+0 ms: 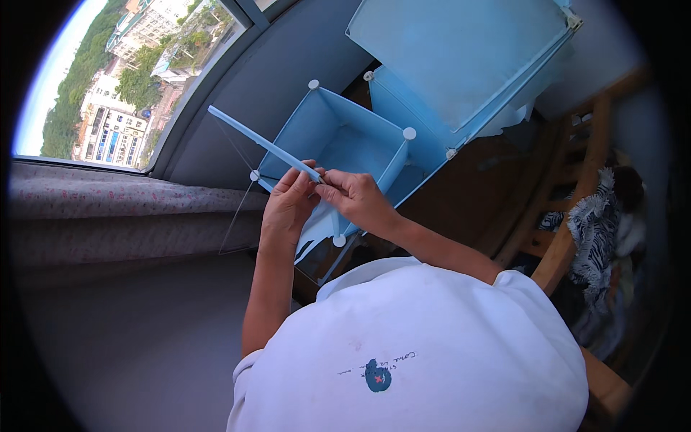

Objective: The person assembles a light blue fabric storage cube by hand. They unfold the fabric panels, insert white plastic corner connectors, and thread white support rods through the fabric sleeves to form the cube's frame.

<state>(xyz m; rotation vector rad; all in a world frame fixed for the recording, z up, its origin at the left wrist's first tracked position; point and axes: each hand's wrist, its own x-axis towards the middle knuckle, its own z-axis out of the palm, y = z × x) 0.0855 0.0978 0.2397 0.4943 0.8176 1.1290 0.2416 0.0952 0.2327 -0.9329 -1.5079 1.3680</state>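
Note:
A light-blue panel (248,135), seen nearly edge-on, slants up and left from my hands. My left hand (286,203) is closed around its lower end, thumb and fingers pinching the edge. My right hand (358,196) is closed at the same end, its fingertips pressed together against the corner; whatever small part lies between them is hidden. Just beneath both hands is a blue open-topped cube compartment (345,147) with white round connectors (409,134) at its corners. A thin wire frame (236,222) shows beside its left connector.
A taller blue cube unit (461,57) stands behind, to the right. At the left are a window (122,93) and a patterned curtain (129,198). A wooden slatted frame (568,223) with a fringed black-and-white cloth (596,219) runs along the right.

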